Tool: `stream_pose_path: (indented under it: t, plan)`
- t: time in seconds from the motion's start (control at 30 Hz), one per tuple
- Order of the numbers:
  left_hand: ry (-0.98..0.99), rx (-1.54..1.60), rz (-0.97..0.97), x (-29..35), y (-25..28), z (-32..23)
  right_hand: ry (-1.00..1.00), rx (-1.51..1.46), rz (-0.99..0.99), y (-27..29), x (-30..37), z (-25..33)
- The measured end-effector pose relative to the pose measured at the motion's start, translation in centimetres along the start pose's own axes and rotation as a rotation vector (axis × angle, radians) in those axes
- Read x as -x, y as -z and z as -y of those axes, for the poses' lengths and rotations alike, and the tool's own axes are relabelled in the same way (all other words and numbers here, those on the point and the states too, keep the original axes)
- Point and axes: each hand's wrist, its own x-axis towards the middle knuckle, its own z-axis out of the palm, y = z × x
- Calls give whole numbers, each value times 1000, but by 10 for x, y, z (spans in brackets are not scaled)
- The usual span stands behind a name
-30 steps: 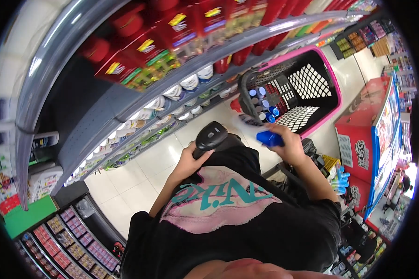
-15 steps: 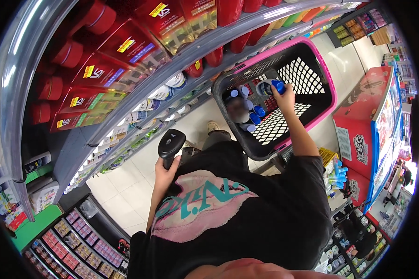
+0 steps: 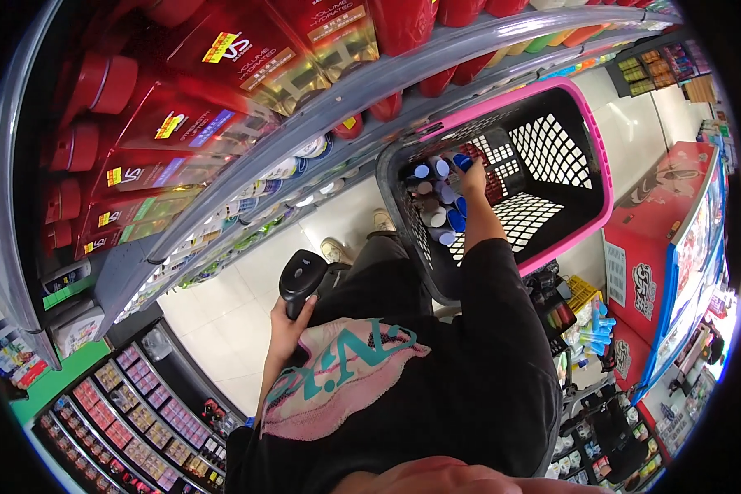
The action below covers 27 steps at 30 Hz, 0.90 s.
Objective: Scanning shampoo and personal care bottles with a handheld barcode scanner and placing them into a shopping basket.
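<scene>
My left hand (image 3: 289,328) is closed round the handle of a black handheld barcode scanner (image 3: 302,276), held in front of my body. My right hand (image 3: 474,179) reaches down into a black shopping basket with a pink rim (image 3: 606,185). Its fingers are on the blue cap of a bottle (image 3: 463,162), whose body is mostly hidden. Beside that hand, several bottles with blue or pale caps (image 3: 438,217) stand crowded at the basket's left end; the right part of the basket shows bare mesh.
Shelves of red boxes and bottles (image 3: 239,66) run along the left and far side, with a grey shelf edge (image 3: 321,115) close by. A red chest freezer (image 3: 659,222) stands to the right. Pale floor tiles (image 3: 214,313) show beside my feet.
My right hand has moved left and lower in the basket with the blue-capped bottle, to the bottles standing there. The scanner stays in my left hand, slightly lower in view.
</scene>
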Motion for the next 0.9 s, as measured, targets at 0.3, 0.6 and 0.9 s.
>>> stream_pose_path:
  t: [0.3,0.6,0.9]
  plan:
    - [-49,19,10,4,-1,-7,67,15,82,-28,-8,-8]
    - [-110,86,-34,2,19,16,206,-190,159,9,27,7]
    - [-380,337,-71,4,63,60,905,-459,-85,107,247,174]
